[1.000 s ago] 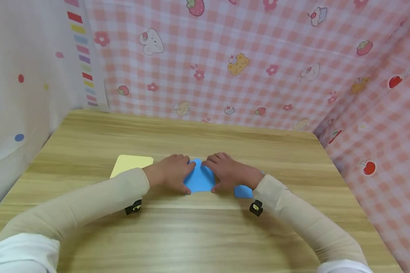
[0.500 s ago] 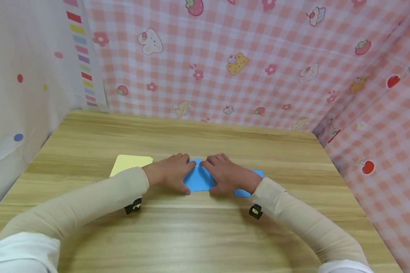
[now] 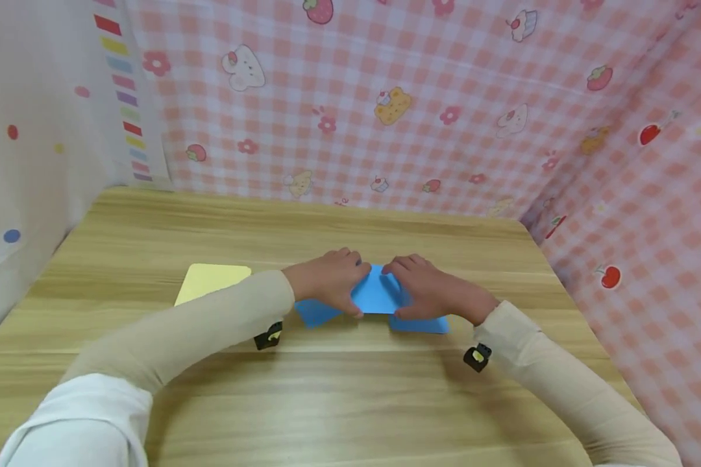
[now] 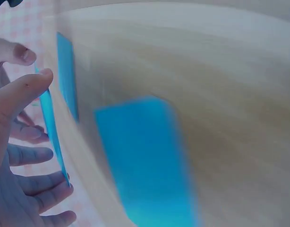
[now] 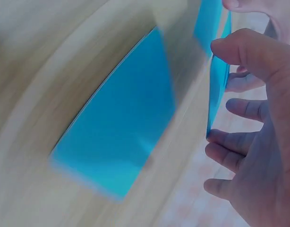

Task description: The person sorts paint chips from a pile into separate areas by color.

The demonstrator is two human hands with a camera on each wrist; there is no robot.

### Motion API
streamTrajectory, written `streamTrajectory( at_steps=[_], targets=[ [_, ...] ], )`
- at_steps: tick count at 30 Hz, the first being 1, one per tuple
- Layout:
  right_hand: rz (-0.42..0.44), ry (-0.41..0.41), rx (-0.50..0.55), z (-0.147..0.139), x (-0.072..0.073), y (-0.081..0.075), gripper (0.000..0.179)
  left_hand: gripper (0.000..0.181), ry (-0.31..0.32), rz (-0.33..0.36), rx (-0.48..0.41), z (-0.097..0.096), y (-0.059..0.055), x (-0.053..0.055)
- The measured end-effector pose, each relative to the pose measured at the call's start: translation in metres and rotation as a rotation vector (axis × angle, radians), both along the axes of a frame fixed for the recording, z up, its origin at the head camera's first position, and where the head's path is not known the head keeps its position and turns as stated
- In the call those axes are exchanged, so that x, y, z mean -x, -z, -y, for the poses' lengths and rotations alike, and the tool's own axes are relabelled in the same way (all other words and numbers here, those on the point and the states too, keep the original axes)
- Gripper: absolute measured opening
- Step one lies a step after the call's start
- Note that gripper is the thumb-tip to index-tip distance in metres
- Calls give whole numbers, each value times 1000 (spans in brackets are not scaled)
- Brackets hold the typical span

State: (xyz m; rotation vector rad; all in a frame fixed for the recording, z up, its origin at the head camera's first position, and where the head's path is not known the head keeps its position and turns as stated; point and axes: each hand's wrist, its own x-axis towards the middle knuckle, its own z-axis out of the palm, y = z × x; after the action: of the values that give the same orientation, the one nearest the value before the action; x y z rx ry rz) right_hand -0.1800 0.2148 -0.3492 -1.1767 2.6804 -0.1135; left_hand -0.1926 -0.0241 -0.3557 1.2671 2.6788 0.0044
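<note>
Both hands hold one blue card raised over the table. My left hand pinches its left edge, with the thumb on the near side and fingers at the far side. My right hand grips the opposite edge in the same way. From the left wrist view the card appears nearly edge-on and slightly bowed. A second blue card lies on the table below the left hand, partly hidden by it. Beneath the right hand lies a third blue card, blurred in the right wrist view.
A yellow card or stack of cards lies on the left part of the wooden table, partly covered by the left sleeve. Pink checked cloth hangs behind the table and along its right side; white cloth hangs at the left.
Both hands have moved right and lifted a blue card from the table. Another blue card has come into view under the left hand. The head view has turned slightly right.
</note>
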Motion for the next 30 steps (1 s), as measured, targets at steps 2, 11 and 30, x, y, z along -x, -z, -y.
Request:
streamTrajectory(
  at_steps=[2,11,30],
  targets=[
    [26,41,9,-19,-2,1,72,88,10,2,22,-21,-2,3],
    [82,133,32,-76,-17,18,64,83,45,39,60,-90,14,1],
    [40,-204,26,10,29,0,73,92,-212,91,204,21,-23,1]
  ],
)
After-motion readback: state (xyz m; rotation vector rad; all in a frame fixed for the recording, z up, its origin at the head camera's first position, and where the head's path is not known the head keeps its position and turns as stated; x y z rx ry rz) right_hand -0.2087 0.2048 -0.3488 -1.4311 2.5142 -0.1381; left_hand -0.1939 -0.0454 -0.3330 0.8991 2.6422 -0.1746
